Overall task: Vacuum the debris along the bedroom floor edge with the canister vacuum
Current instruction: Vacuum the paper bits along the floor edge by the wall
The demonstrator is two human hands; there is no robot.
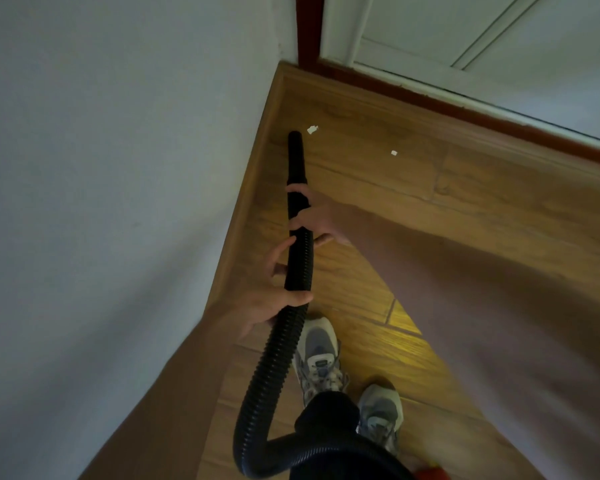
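Note:
A black ribbed vacuum hose (274, 362) runs up from the bottom of the view and ends in a smooth black nozzle (296, 157) that points at the floor near the wall. My right hand (314, 216) grips the nozzle's lower end. My left hand (274, 296) holds the ribbed hose just behind it. A white scrap of debris (312, 129) lies on the wooden floor just right of the nozzle tip. A smaller white scrap (394, 153) lies further right. A bit of red at the bottom edge (430, 474) may be the canister.
A white wall (118, 168) with a wooden baseboard (253, 188) runs along the left. A white door (465, 36) in a dark red frame (309, 29) closes the far corner. My two grey shoes (319, 355) stand on the wood floor beside the hose.

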